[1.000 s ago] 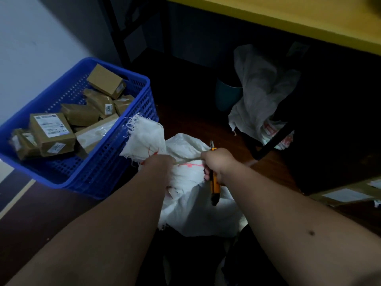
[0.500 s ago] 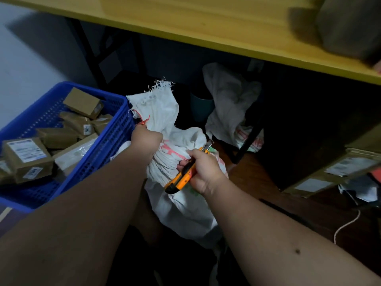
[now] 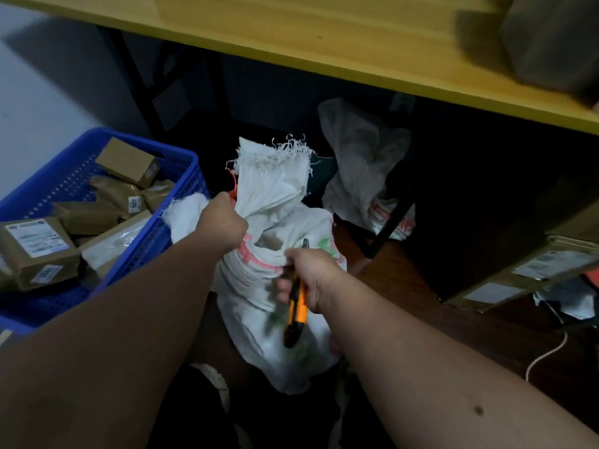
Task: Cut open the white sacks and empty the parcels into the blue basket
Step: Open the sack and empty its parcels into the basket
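Left hand [image 3: 223, 223]: fingers curled tight round the gathered neck of the white woven sack [image 3: 275, 264]; fingertips hidden behind the fist.

Right hand [image 3: 312, 277]: fingers wrapped round an orange-and-black utility knife [image 3: 296, 306], blade end pointing far, toward the sack's neck; the blade tip is motion-blurred and its contact with the cloth cannot be told. This hand also pinches a fold of the sack.

White woven sack: centre of scene, upright between the two forearms, frayed mouth [image 3: 285, 150] on the far side, above the grip. A red tie [image 3: 232, 186] shows at the neck beside the left hand. Red and green print on the cloth, unreadable. The lower part is blurred.

Blue basket [image 3: 181, 196]: left, just beside the sack, cut off by the frame edge. It holds brown parcels [image 3: 128, 162] with white labels; one label reads "5007" [image 3: 134, 204], another appears to read "1001", and the fine print is illegible.

Second crumpled white sack [image 3: 363, 163]: far right, under the yellow tabletop [image 3: 291, 34], partly in shadow.

Cardboard boxes with labels [image 3: 525, 270]: right, dim, text unreadable.

White cord [image 3: 544, 354]: near right, on the dark floor.
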